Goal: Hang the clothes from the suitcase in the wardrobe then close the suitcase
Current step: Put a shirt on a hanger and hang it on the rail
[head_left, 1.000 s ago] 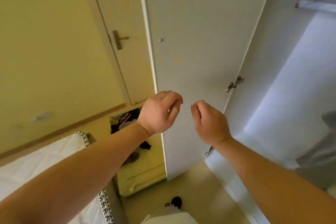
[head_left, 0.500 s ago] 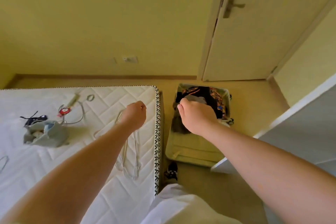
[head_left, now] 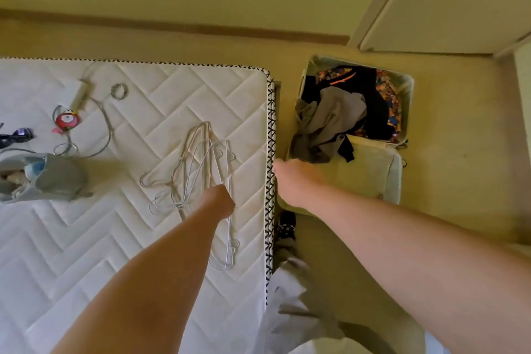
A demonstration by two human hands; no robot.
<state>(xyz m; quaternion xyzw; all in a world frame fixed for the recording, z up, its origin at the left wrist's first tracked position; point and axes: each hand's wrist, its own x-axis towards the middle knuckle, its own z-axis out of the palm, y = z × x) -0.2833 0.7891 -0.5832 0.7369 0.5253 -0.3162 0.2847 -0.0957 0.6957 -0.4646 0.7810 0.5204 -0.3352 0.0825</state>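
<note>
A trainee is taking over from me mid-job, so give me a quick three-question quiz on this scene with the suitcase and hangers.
1. True or false: clothes lie in the open suitcase.
2. The wire hangers lie on: A the mattress; B the floor; C a chair.
3. Which hand is at the hangers?

Key: 1 true; 2 A; 3 the left hand.

Left hand (head_left: pixel 219 200) over hangers (head_left: pixel 201 167) on mattress (head_left: pixel 94 244); open suitcase (head_left: pixel 372 177) beside.
</note>
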